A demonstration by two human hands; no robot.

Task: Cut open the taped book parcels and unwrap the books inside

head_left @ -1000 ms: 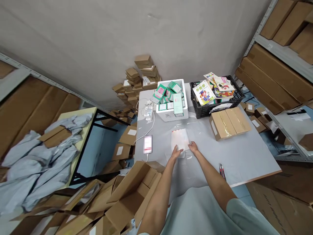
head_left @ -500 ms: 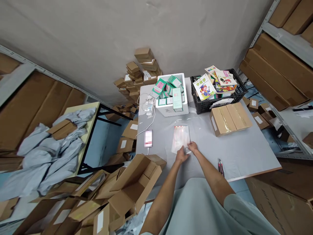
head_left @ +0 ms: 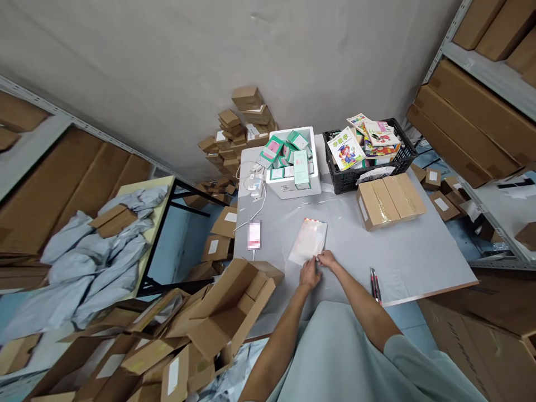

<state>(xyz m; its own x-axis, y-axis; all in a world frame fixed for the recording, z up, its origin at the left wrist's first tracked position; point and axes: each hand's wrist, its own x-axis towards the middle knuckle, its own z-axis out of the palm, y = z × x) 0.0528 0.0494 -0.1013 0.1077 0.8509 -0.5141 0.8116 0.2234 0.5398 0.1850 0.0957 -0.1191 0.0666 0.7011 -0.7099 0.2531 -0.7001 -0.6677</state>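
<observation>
A flat clear plastic pouch (head_left: 309,241) with a pale pink insert lies on the grey table (head_left: 410,251), slightly tilted. My left hand (head_left: 309,274) and my right hand (head_left: 326,259) meet at the pouch's near edge, fingers pinched together on that edge. A phone (head_left: 253,234) on a white cable lies to the left of the pouch.
A white foam box (head_left: 288,190) of green and pink cartons and a black crate (head_left: 355,180) of picture books stand at the back. A taped brown carton (head_left: 389,196) sits right of them. Pens (head_left: 374,277) lie near the front edge. Open cardboard boxes (head_left: 226,312) crowd the floor at left.
Both hands have drawn back toward me and come together at the pouch's near edge. The pouch has turned slightly, its far end now pointing right.
</observation>
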